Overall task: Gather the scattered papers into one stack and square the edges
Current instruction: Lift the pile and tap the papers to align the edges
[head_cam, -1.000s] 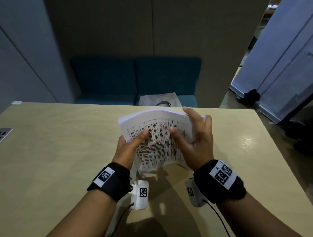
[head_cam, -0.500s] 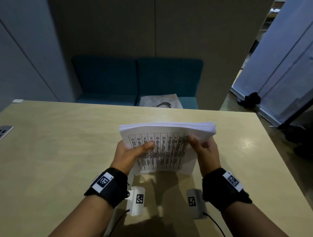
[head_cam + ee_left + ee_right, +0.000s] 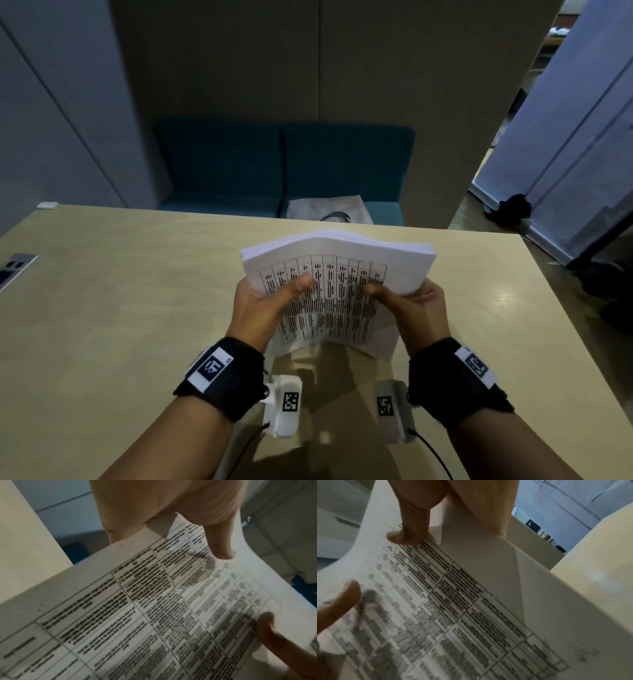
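A thick stack of white papers (image 3: 337,274) with a printed table on its top sheet stands on edge above the wooden table (image 3: 102,308), tilted toward me and bowed along the top. My left hand (image 3: 263,301) grips its left side, thumb laid on the printed face. My right hand (image 3: 411,305) grips the right side, thumb on the face too. Up close, the left wrist view has the sheet (image 3: 154,615) under my left thumb (image 3: 221,545), and the right wrist view has the sheet (image 3: 453,601) under my right thumb (image 3: 407,536). The fingers behind the stack are hidden.
A teal sofa (image 3: 284,164) with a white bag (image 3: 329,210) on its seat stands beyond the table's far edge. A power socket plate (image 3: 13,267) is set into the table at the far left. The table's right edge drops to a floor by a glass partition (image 3: 582,137).
The right hand moved from lying across the printed face to gripping the stack's right side. The stack rose slightly and its top edge bowed upward.
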A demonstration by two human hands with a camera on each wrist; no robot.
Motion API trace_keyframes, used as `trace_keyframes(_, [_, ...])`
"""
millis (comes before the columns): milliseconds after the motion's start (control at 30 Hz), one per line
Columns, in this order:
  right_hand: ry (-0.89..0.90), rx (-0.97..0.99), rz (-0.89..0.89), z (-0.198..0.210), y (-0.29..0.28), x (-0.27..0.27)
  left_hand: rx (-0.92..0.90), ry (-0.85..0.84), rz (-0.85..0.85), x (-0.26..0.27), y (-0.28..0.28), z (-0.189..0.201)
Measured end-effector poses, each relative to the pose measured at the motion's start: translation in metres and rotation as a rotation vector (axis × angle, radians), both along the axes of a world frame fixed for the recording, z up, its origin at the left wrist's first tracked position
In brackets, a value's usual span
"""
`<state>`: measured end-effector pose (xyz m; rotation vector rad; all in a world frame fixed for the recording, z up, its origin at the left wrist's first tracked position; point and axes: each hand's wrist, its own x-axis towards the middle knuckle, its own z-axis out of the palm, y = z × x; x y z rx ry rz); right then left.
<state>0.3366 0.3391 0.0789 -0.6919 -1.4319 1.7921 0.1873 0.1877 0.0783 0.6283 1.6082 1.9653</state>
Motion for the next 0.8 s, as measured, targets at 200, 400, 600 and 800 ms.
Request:
trace_keyframes(200, [-0.02,0.029,-0.056,0.006,-0.001,-0.001,0.006,0.051,0.016,0.002,0.003,0.006])
trace_keyframes(400, [0.009,0.026,-0.045,0.011,0.004,0.005,0.048,0.04,0.009,-0.008,0.003,0.011])
trace_keyframes(600, [0.088,0.059,-0.009,0.02,0.006,0.004,0.051,0.056,0.014,-0.007,0.003,0.012])
trace_keyframes(800, [-0.016,0.064,-0.022,0.023,0.002,0.005,-0.025,0.065,-0.009,-0.001,0.002,0.007])
